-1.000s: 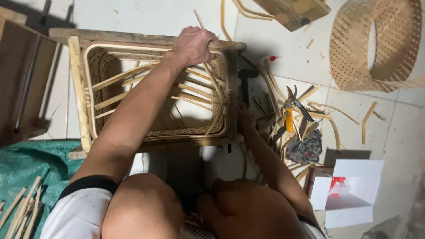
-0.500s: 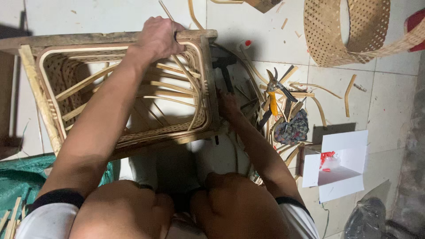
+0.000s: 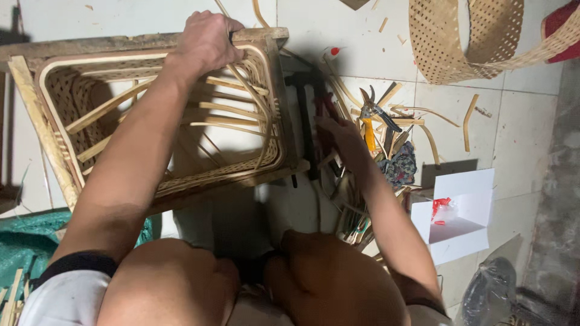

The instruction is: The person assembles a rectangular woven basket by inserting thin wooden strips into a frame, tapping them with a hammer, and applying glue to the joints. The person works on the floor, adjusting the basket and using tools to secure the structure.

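A half-woven rectangular bamboo basket sits inside a wooden frame on the tiled floor. My left hand grips the far rim of the basket and frame. My right hand reaches down among tools and bamboo strips beside the frame, touching a dark tool; what its fingers hold is hidden. Orange-handled shears lie just right of that hand. My bare knees fill the bottom of the view.
A curved band of woven bamboo lies at the top right. A white open box with a red-and-clear bag sits at the right. Loose bamboo strips scatter the floor. A green tarp lies at the lower left.
The view has shifted right and slightly down. My left hand keeps its grip on the rim. My right hand has stayed low among the tools beside the frame.
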